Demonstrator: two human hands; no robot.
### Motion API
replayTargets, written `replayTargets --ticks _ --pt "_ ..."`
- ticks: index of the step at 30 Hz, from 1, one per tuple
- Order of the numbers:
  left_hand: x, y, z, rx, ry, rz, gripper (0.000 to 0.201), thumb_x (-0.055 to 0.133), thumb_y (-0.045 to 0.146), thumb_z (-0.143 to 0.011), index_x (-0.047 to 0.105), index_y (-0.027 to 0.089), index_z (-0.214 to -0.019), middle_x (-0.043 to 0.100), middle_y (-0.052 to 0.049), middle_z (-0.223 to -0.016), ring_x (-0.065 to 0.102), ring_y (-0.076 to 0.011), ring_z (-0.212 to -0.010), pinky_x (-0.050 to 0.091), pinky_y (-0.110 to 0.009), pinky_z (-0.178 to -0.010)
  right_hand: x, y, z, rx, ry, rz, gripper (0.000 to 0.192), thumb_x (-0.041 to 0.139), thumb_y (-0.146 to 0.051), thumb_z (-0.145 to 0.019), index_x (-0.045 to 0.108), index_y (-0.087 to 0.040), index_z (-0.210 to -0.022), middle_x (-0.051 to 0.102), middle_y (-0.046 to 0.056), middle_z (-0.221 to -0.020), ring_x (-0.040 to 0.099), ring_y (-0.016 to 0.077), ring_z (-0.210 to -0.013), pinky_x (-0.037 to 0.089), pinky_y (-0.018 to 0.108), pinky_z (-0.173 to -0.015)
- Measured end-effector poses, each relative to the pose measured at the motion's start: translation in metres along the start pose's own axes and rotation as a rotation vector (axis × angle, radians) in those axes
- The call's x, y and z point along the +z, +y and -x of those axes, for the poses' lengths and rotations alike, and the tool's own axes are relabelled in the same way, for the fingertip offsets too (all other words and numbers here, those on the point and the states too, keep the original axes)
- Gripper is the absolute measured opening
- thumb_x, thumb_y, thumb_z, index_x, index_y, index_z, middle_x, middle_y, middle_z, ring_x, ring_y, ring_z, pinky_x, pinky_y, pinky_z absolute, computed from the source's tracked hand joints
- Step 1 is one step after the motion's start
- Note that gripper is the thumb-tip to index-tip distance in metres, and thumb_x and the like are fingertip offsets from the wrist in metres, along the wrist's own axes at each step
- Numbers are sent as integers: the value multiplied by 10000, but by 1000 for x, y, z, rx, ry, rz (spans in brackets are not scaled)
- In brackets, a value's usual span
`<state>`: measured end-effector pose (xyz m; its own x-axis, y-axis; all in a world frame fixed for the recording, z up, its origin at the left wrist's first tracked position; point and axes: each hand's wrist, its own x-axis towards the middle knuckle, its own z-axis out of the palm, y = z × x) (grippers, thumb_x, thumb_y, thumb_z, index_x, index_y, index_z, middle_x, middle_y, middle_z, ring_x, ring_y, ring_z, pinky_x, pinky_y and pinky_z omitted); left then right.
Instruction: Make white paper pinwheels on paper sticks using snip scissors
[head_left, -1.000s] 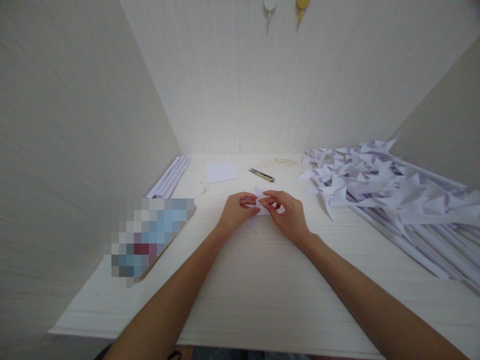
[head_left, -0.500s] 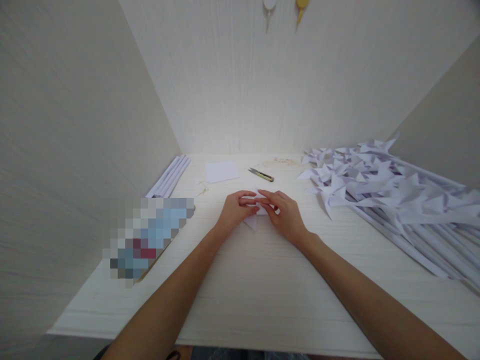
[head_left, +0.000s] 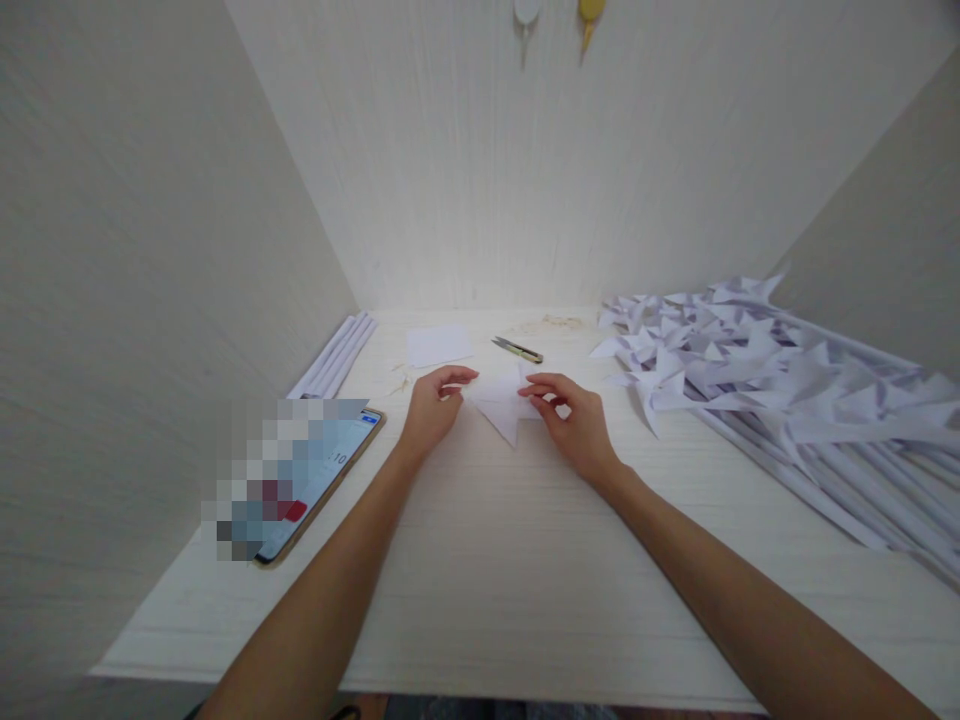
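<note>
A folded white paper pinwheel lies between my hands near the middle of the table, its pointed blades spread out. My right hand pinches its right side between thumb and fingers. At the left tip of the pinwheel is my left hand, fingers curved and thumb apart from them, with no firm grip showing. Just beyond the pinwheel lies a pair of thread snips. A flat white sheet of paper rests behind my left hand.
Many finished paper pinwheels on rolled paper sticks are heaped on the right. Rolled paper tubes lie at the left wall, with a partly blurred phone before them. Thin tan scraps lie near the back wall, where two hooks hang.
My left hand has moved left, away from my right hand, uncovering more of the pinwheel. My right hand stays at the paper's right side. The view has shifted slightly.
</note>
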<state>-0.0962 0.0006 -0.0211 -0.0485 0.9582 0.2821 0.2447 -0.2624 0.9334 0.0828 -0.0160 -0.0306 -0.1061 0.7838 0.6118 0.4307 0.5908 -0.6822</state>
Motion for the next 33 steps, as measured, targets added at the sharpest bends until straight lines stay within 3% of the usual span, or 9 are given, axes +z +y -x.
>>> replayTargets --ticks 5,14,22,28,33 --pt "-5 -11 -2 -51 -53 -153 404 363 -8 -455 626 156 -714 629 -24 -767 552 -141 -722 420 -245 -632 -3 2 -1 43 9 -41 207 482 -96 -722 538 -181 -902 673 31 -765 600 130 -673 465 250 -567" --pt "0 -5 2 -18 -164 -264 301 490 33 -497 623 166 -732 586 2 -619 547 -126 -613 438 -259 -632 -5 5 -2 86 12 -57 218 481 -94 -719 520 -180 -915 669 19 -746 594 129 -668 454 254 -588" --pt "1 -1 5 12 -365 -337 284 468 22 -547 603 128 -774 605 -18 -677 572 -113 -640 472 -248 -634 -4 5 -2 109 6 -57 199 474 -109 -717 521 -183 -895 670 27 -753 592 131 -664 448 259 -598" --pt "3 5 10 16 -576 -249 250 506 39 -563 623 109 -772 620 -38 -706 564 -111 -630 468 -244 -637 -3 7 -3 197 26 -135 203 486 -125 -695 517 -171 -889 664 34 -743 590 130 -671 432 245 -567" --pt "6 5 11 130 -614 -273 153 554 94 -612 650 122 -728 626 -71 -823 565 -125 -690 450 -238 -653 -4 7 -4 232 14 -167 208 491 -133 -682 521 -169 -885 664 36 -746 593 129 -672 417 233 -547"
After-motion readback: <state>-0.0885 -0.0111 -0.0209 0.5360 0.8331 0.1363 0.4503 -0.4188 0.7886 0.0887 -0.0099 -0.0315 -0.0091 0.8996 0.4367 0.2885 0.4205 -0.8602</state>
